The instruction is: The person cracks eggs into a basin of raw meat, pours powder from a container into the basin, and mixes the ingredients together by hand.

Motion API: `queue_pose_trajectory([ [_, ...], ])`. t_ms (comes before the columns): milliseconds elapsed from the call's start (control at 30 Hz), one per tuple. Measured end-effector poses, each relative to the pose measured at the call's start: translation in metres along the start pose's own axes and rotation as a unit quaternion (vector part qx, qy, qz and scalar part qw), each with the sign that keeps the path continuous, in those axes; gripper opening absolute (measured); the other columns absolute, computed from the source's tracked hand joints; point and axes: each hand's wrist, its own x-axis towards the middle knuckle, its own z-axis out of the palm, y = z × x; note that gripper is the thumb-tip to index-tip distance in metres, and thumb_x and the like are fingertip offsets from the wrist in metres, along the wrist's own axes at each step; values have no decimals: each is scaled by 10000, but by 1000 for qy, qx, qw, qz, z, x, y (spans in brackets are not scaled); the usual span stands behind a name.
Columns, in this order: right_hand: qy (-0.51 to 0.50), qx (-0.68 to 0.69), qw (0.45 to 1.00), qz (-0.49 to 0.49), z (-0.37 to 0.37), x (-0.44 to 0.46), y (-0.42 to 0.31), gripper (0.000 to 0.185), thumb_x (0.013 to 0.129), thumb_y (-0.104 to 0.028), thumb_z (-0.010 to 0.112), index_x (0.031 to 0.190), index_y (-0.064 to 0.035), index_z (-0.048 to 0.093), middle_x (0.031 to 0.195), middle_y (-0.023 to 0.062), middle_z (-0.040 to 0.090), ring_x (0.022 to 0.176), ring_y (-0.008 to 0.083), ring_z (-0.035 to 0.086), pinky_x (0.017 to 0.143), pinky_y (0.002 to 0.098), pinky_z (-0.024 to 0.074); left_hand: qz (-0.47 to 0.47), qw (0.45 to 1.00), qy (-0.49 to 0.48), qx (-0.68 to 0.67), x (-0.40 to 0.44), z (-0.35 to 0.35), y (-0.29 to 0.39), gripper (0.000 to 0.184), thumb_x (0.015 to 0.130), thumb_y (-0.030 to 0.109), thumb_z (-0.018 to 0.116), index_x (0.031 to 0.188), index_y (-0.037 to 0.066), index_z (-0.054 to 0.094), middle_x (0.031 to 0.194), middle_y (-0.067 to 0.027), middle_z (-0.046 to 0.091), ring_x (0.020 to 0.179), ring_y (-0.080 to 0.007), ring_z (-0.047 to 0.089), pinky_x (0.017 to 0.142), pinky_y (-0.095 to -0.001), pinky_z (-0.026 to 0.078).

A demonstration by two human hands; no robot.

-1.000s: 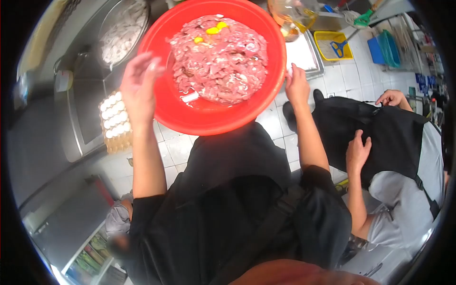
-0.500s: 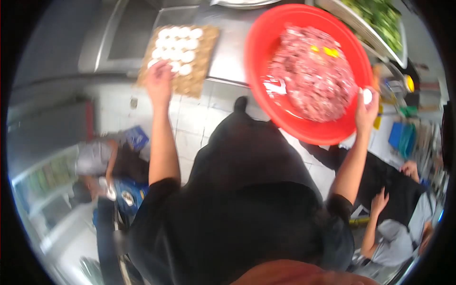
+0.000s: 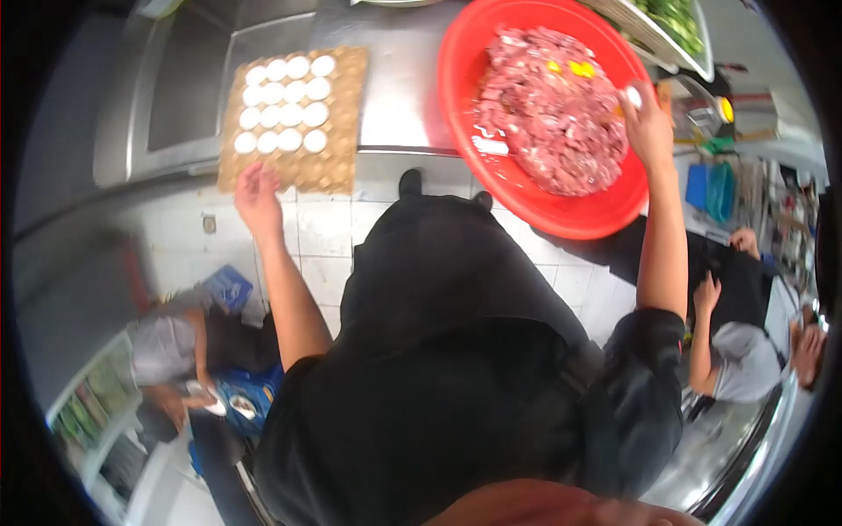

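A red basin (image 3: pixel 561 219) holds a heap of sliced raw meat (image 3: pixel 561 131) with several yellow yolks (image 3: pixel 579 68) on top. My right hand (image 3: pixel 649 127) is over the basin's right side, its fingers closed on a white egg (image 3: pixel 633 96). Left of the basin lies a cardboard egg tray (image 3: pixel 338 171) with several white eggs (image 3: pixel 291 114) in rows. My left hand (image 3: pixel 259 193) is at the tray's near edge, fingers curled and partly blurred; whether it holds anything does not show.
A steel sink (image 3: pixel 184 105) adjoins the steel counter (image 3: pixel 403 105). A white container (image 3: pixel 702 61) of green vegetables (image 3: pixel 671 22) stands behind the basin. A clear jar (image 3: pixel 697 110) is at its right. One person (image 3: pixel 745 351) is at right, another (image 3: pixel 167 351) at lower left.
The view has swung left, bringing the whole egg tray into sight. My left hand has moved from beside the basin to the eggs, then back to the tray's near edge. My right hand still has the egg.
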Motion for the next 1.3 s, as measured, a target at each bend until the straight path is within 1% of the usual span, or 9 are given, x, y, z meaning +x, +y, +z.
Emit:
queue_pose_trajectory([
  [167,49,-3,998,28,-73,6,-19,441,946,-566,454,1245,-243,486,906,185,693,891,429,645,739,514,496,71,985,-73,141,10,26,8,302,843,151,697,1102,14,624,941,-110,632,863,-204,615,767,-316,501],
  [267,134,35,990,37,-90,1,-36,448,936,-559,490,1264,-254,508,902,156,697,890,389,663,743,470,508,119,870,-72,473,-6,66,43,440,729,313,787,1078,74,664,1070,-173,534,1058,-338,509,934,-432,411],
  [433,62,37,997,2,-12,2,-28,473,915,-569,506,1210,-201,534,900,138,698,874,343,673,717,461,512,118,866,-66,482,-3,75,38,451,713,328,789,1065,78,657,1102,-170,513,1076,-334,491,950,-435,395],
  [667,228,191,951,80,-50,-18,34,360,884,-303,633,1172,-104,551,914,167,673,860,352,661,762,419,511,60,816,-16,575,-11,104,44,465,720,363,781,1069,78,665,1139,-194,504,1047,-367,557,915,-471,458],
  [933,572,187,785,147,-50,-58,253,413,836,-160,759,1130,-35,498,871,62,581,668,90,559,620,230,481,164,890,55,421,2,105,52,518,738,393,774,1006,-43,689,920,-224,682,856,-316,661,802,-409,502],
  [967,543,203,789,201,-28,-60,281,550,830,-411,703,1183,-25,529,1183,265,568,1037,383,592,852,439,482,165,905,89,383,-3,109,59,514,750,404,765,1008,-36,700,922,-221,698,852,-318,664,805,-410,507],
  [1100,223,-30,936,270,125,-83,386,624,775,-380,751,1259,-42,551,1237,235,586,1129,381,566,906,437,468,204,925,52,315,-47,155,123,498,792,287,777,1048,-116,634,835,-168,694,714,-220,637,694,-352,508],
  [1233,197,279,844,414,74,-101,328,386,883,-408,631,1001,-49,709,887,157,719,881,342,680,781,417,506,148,986,-64,51,-104,204,167,311,888,108,663,1114,-85,572,958,-149,679,825,-180,675,753,-285,540],
  [1300,240,166,889,353,70,-114,314,417,928,-428,562,895,-47,728,763,122,717,754,313,688,729,407,509,105,979,-176,-8,-129,231,182,280,885,54,646,1129,-61,569,995,-136,678,866,-174,670,797,-296,549],
])
